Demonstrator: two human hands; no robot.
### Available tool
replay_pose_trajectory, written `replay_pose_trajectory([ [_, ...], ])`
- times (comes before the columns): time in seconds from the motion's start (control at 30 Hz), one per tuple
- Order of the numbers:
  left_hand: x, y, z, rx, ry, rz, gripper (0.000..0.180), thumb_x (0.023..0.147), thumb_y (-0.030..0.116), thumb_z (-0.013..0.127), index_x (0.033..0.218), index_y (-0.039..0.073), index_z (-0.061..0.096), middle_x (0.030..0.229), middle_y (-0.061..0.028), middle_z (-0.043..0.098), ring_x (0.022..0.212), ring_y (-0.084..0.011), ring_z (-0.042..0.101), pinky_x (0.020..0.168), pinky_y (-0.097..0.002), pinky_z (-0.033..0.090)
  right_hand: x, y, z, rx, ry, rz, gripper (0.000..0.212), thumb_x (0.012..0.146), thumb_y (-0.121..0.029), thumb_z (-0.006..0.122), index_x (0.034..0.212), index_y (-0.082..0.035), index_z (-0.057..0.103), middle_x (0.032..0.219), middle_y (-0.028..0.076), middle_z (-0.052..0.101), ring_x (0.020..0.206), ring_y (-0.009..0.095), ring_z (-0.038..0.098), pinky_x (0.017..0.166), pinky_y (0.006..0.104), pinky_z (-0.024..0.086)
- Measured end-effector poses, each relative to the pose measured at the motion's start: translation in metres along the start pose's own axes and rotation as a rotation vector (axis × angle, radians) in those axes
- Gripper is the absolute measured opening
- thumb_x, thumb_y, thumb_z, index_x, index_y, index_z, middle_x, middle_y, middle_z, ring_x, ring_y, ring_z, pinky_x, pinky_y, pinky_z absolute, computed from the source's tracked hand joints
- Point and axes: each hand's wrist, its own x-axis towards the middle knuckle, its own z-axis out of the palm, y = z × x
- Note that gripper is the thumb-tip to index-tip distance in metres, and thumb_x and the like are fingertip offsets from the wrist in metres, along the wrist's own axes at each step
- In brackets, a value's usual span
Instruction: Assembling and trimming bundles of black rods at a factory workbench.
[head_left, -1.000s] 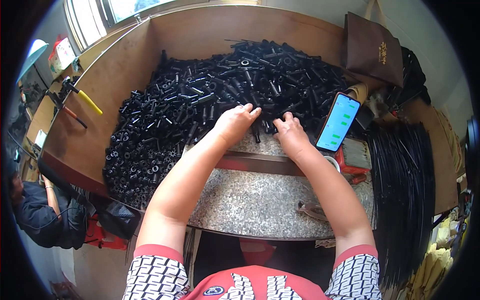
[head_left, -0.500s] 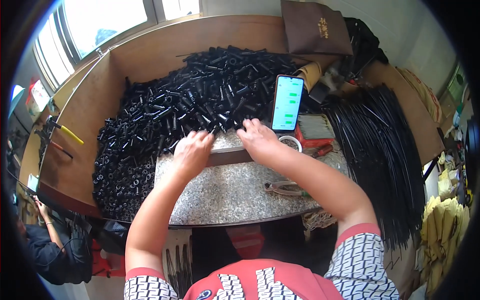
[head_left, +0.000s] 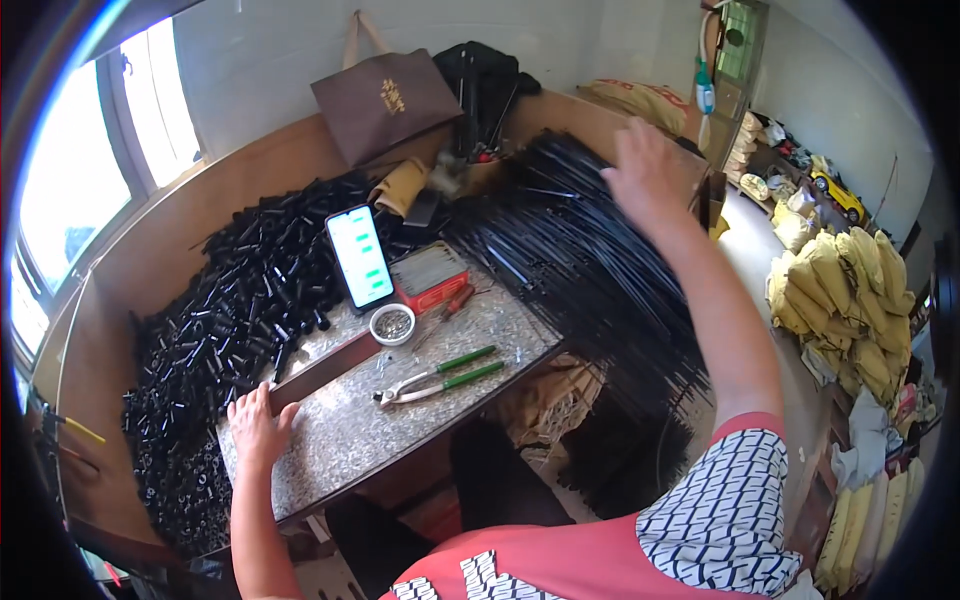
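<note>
Grey slab ends by spread left hand; spread right hand has room near black rods.

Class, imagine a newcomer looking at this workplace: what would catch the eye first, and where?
Probably the heap of small black parts at left and the long black rods right of the worktop, the right hand raised near them. Between heap and rods, a lit phone stands out by a white bowl.

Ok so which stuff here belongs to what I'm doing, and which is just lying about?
Likely part of the job:
- black rods, near your right hand
- black parts, near your left hand
- brown bar, by your left fingers

Probably just lying about:
- phone
- bag
- yellow sacks
</note>
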Motion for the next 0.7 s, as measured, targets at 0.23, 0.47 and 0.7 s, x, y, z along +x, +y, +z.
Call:
replay_pose_trajectory([
  [0.23, -0.003, -0.013, -0.001, -0.062, -0.025, -0.127, 0.060, 0.085, 0.052, 0.058, 0.123, 0.005, 0.054, 0.121, -0.0142, 0.060, 0.115, -0.0296, 0.054, 0.107, -0.0513, 0.030, 0.020, 0.142, 0.004, -0.217, -0.244, 0.445, 0.064, 0.076, -0.019, 0.071, 0.131, -0.004, 0.043, 0.151, 0.012, 0.027, 0.136, 0.041, 0.029, 0.105, 0.0591, 0.032],
  [0.47, -0.002, -0.014, 0.004, -0.047, 0.061, -0.123, 0.056, 0.088, 0.049, 0.057, 0.121, 0.004, 0.056, 0.114, -0.0160, 0.063, 0.112, -0.0308, 0.056, 0.109, -0.0490, 0.028, 0.059, 0.190, 0.040, -0.200, -0.359, 0.399, 0.076, 0.079, -0.021, 0.072, 0.141, -0.005, 0.032, 0.157, 0.010, 0.016, 0.140, 0.043, 0.021, 0.111, 0.0554, 0.027],
  [0.7, -0.023, 0.017, -0.017, -0.002, 0.328, 0.104, 0.040, 0.092, 0.031, 0.058, 0.116, -0.001, 0.058, 0.109, -0.0169, 0.064, 0.104, -0.0320, 0.060, 0.103, -0.0458, 0.038, 0.083, 0.223, 0.078, -0.227, -0.349, 0.358, 0.063, 0.085, -0.021, 0.065, 0.138, -0.003, 0.037, 0.155, 0.008, 0.024, 0.139, 0.042, 0.025, 0.109, 0.0562, 0.030],
])
